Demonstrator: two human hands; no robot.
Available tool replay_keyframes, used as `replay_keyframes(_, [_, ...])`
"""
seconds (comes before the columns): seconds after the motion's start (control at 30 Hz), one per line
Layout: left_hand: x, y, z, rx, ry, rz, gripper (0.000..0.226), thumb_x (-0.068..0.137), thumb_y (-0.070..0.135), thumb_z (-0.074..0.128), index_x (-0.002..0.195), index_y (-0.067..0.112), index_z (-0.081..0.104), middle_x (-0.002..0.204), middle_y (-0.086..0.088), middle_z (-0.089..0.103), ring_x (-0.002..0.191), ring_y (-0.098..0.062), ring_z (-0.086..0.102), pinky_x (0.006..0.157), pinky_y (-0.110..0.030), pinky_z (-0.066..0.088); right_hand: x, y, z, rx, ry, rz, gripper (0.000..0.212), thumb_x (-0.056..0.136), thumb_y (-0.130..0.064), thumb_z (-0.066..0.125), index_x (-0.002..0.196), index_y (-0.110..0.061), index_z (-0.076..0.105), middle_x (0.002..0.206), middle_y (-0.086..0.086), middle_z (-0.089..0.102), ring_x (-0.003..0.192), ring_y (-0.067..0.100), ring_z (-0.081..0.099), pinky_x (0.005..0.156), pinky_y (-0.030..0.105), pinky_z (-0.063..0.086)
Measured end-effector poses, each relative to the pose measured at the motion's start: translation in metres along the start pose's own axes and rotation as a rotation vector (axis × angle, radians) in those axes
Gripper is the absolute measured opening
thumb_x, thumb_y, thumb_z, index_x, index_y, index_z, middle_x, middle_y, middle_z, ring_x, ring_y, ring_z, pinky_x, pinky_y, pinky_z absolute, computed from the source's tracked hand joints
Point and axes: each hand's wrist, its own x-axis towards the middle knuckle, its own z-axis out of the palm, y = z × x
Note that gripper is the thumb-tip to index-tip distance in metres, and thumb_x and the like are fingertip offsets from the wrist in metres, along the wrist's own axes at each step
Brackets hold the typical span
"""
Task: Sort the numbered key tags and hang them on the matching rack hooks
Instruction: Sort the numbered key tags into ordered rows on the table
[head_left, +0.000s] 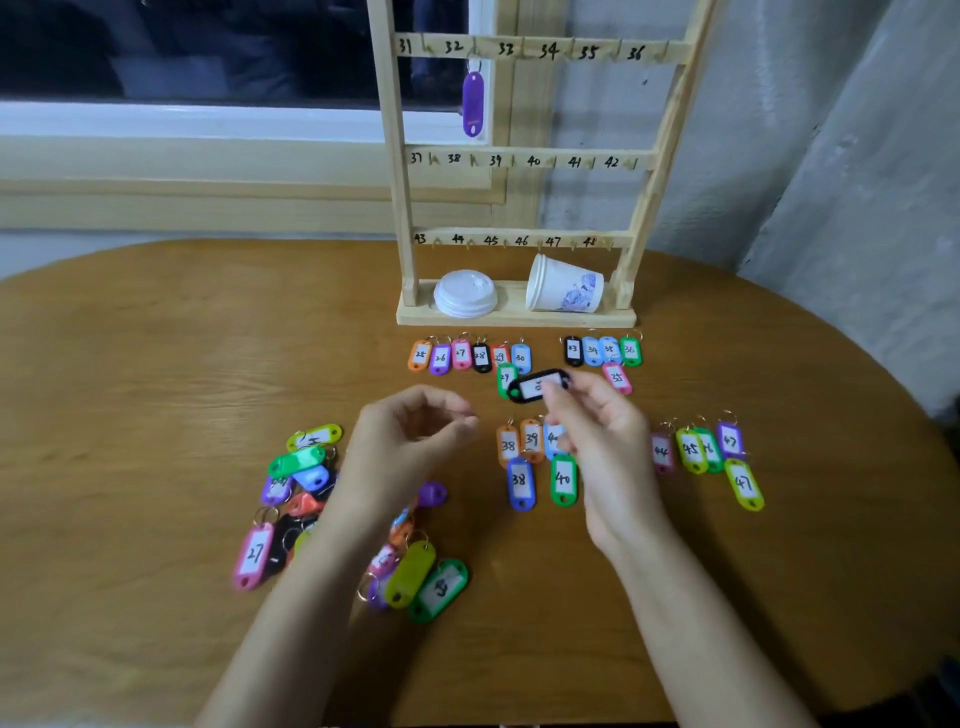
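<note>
My right hand (597, 431) pinches a black key tag (535, 387) above the table; its number is blurred. My left hand (410, 436) hovers with loosely curled fingers and holds nothing. A wooden rack (395, 156) stands at the back with hooks numbered 31 to 48. One purple tag (472, 104) hangs near hook 32. Sorted tags lie in rows: 25 to 30 (470, 356), 33 to 36 (602, 351), 38 to 40 (524, 441), 44 to 47 (698, 449). An unsorted heap of tags (301, 483) lies at the left and under my left forearm.
On the rack's base lie a stack of white lids (465, 293) and a tipped paper cup (563, 286). The round wooden table (156, 364) ends near a window sill behind and a wall at the right.
</note>
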Motion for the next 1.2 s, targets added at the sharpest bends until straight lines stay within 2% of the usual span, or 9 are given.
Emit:
replay_keyframes(0.1, [-0.001, -0.006, -0.028, 0.310, 0.043, 0.059, 0.013, 0.077, 0.004, 0.074, 0.079, 0.015, 0.067, 0.067, 0.006, 0.067, 0.053, 0.001, 0.058, 0.052, -0.011, 0.043, 0.003, -0.003, -0.013, -0.031, 0.014, -0.001, 0.012, 0.088, -0.013, 0.063, 0.096, -0.022, 0.064, 0.080, -0.013, 0.068, 0.068, -0.009, 0.059, 0.062, 0.009, 0.044])
replay_keyframes(0.4, [-0.008, -0.019, -0.033, 0.696, -0.226, 0.081, 0.038, 0.067, 0.008, 0.082, 0.081, 0.037, 0.063, 0.077, 0.017, 0.066, 0.077, 0.002, 0.064, 0.069, -0.010, 0.048, 0.008, -0.001, -0.026, -0.092, 0.059, 0.022, 0.017, 0.089, -0.013, 0.062, 0.089, -0.030, 0.062, 0.080, -0.014, 0.067, 0.065, -0.009, 0.059, 0.059, 0.009, 0.044])
replay_keyframes(0.53, [-0.004, -0.021, -0.029, 0.731, -0.228, 0.106, 0.036, 0.068, 0.007, 0.081, 0.088, 0.033, 0.067, 0.088, 0.011, 0.067, 0.084, -0.007, 0.063, 0.077, -0.026, 0.053, 0.009, -0.001, -0.031, -0.123, 0.050, 0.022, 0.017, 0.090, -0.014, 0.061, 0.093, -0.031, 0.062, 0.084, -0.012, 0.067, 0.067, -0.009, 0.059, 0.062, 0.011, 0.046])
replay_keyframes(0.67, [0.003, -0.023, -0.025, 0.683, -0.127, 0.121, 0.046, 0.065, 0.003, 0.082, 0.072, 0.044, 0.060, 0.067, 0.019, 0.067, 0.067, -0.004, 0.063, 0.066, -0.016, 0.048, 0.018, -0.006, -0.043, -0.208, 0.062, -0.002, 0.022, 0.089, -0.016, 0.062, 0.110, -0.022, 0.063, 0.095, -0.007, 0.068, 0.073, -0.007, 0.061, 0.061, 0.008, 0.046])
replay_keyframes(0.73, [0.005, -0.020, -0.022, 0.659, -0.032, 0.150, 0.037, 0.064, 0.006, 0.084, 0.068, 0.037, 0.065, 0.059, 0.023, 0.064, 0.062, -0.003, 0.059, 0.057, -0.010, 0.042, 0.031, -0.012, -0.055, -0.289, 0.097, -0.042, 0.026, 0.089, -0.016, 0.063, 0.115, -0.020, 0.063, 0.099, -0.007, 0.069, 0.081, -0.004, 0.063, 0.063, 0.006, 0.047])
replay_keyframes(0.8, [0.007, -0.017, -0.020, 0.631, 0.060, 0.211, 0.024, 0.064, 0.008, 0.084, 0.067, 0.027, 0.069, 0.058, 0.019, 0.062, 0.063, -0.006, 0.055, 0.054, -0.012, 0.038, 0.050, -0.017, -0.072, -0.376, 0.148, -0.082, 0.027, 0.087, -0.014, 0.066, 0.113, -0.018, 0.064, 0.097, -0.004, 0.070, 0.086, 0.002, 0.065, 0.067, 0.010, 0.048])
replay_keyframes(0.93, [0.010, -0.016, -0.012, 0.513, 0.138, 0.238, 0.023, 0.072, 0.011, 0.080, 0.070, 0.028, 0.065, 0.061, 0.016, 0.061, 0.052, -0.008, 0.053, 0.048, -0.018, 0.040, 0.090, -0.020, -0.103, -0.563, 0.254, -0.062, 0.018, 0.084, -0.013, 0.069, 0.102, -0.013, 0.066, 0.097, 0.005, 0.070, 0.084, 0.010, 0.063, 0.068, 0.015, 0.044])
replay_keyframes(1.03, [0.011, -0.021, -0.009, 0.484, 0.146, 0.253, 0.026, 0.076, 0.012, 0.076, 0.082, 0.035, 0.066, 0.072, 0.011, 0.061, 0.052, -0.011, 0.056, 0.050, -0.026, 0.044, 0.111, -0.017, -0.113, -0.726, 0.226, 0.023, 0.021, 0.085, -0.016, 0.068, 0.106, -0.011, 0.069, 0.102, 0.004, 0.069, 0.092, 0.015, 0.063, 0.075, 0.023, 0.045])
replay_keyframes(1.2, [0.010, -0.023, -0.008, 0.401, 0.165, 0.267, 0.022, 0.079, 0.007, 0.073, 0.075, 0.029, 0.068, 0.078, 0.004, 0.067, 0.063, -0.013, 0.066, 0.061, -0.027, 0.053, 0.133, -0.008, -0.112, -0.957, 0.120, 0.106, 0.018, 0.084, -0.021, 0.070, 0.102, -0.017, 0.072, 0.104, 0.000, 0.069, 0.098, 0.016, 0.061, 0.085, 0.033, 0.050])
